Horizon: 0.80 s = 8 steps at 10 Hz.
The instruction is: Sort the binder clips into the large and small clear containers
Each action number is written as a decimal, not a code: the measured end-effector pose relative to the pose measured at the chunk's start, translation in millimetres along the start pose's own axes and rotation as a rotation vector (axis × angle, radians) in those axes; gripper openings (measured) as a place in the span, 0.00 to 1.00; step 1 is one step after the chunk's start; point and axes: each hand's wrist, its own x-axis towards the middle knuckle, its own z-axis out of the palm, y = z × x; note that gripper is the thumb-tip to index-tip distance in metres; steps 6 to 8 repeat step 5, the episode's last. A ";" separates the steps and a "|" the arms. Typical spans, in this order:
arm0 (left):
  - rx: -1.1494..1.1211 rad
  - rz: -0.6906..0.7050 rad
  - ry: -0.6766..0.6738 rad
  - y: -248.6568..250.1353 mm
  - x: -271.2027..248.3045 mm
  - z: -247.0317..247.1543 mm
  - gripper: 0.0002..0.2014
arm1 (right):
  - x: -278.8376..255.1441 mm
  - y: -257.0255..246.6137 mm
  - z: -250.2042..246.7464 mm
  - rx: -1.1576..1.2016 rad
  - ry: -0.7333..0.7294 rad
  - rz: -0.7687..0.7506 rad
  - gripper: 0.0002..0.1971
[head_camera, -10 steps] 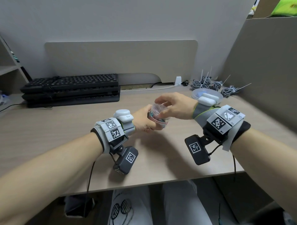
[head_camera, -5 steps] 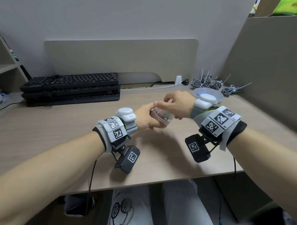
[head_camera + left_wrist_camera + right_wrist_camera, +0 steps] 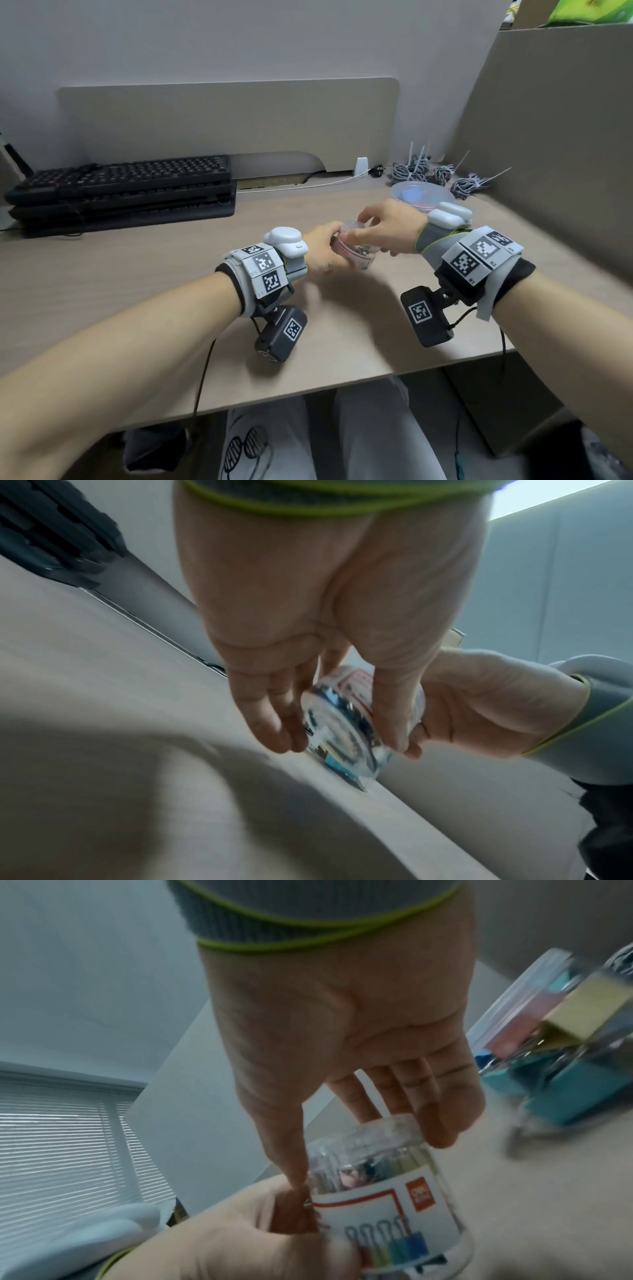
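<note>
A small clear container (image 3: 352, 251) with a red-and-white label is held tilted just above the desk, with small clips inside it (image 3: 387, 1191). My left hand (image 3: 322, 253) grips its body from the left (image 3: 342, 723). My right hand (image 3: 380, 229) has thumb and fingers curled round its clear lid (image 3: 369, 1134). The large clear container (image 3: 423, 195) stands at the back right behind my right wrist, holding larger coloured binder clips (image 3: 561, 1053).
A stack of black keyboards (image 3: 123, 192) lies at the back left. Bundled grey cables (image 3: 442, 174) sit at the back right by a cardboard panel (image 3: 548, 137). The desk's front edge (image 3: 308, 390) runs below my wrists.
Both hands with the small container have shifted slightly. My right hand has turned at the lid, its wrist swinging out to the right.
</note>
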 end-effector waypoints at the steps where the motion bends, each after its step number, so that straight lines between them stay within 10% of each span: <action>1: -0.006 -0.118 0.005 -3.4 11.9 6.7 0.35 | -4.4 23.3 -7.2 -0.153 0.050 0.067 0.31; 8: -0.034 -0.066 0.077 14.5 26.7 20.8 0.20 | -17.4 83.9 -29.6 -0.270 0.071 0.208 0.16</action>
